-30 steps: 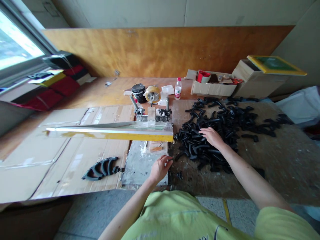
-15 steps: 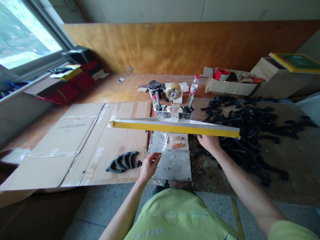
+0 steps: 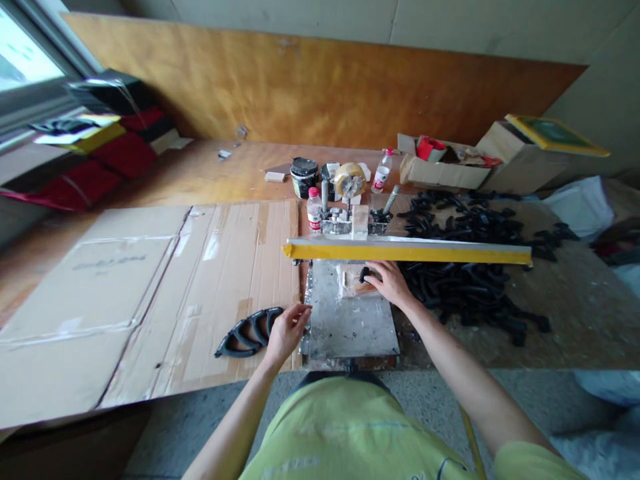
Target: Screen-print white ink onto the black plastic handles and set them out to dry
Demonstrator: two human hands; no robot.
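Note:
My right hand (image 3: 393,283) pinches a black curved piece (image 3: 365,274) under the near edge of a raised, yellow-edged frame (image 3: 410,253). Below that hand, a small tan block (image 3: 353,285) under clear tape sits on a grey metal plate (image 3: 345,333). My left hand (image 3: 287,333) hovers at the plate's left edge, its fingers loosely curled and apart from the thumb, with nothing visible in them. Beside it, several black curved pieces (image 3: 245,333) lie in a row on flattened cardboard (image 3: 200,287). A large heap of like black pieces (image 3: 460,287) is at the right.
A clamp (image 3: 330,225) bears the frame. Behind it are a tape roll (image 3: 350,179), a black-lidded tub (image 3: 304,179) and two red-capped bottles (image 3: 314,210). An open carton (image 3: 445,172) stands at the back right, and red and black boxes (image 3: 107,163) at the left.
My right hand has moved left from the heap to over the plate, now with a black piece in it. My left hand has stayed near the plate's left edge. The view has shifted.

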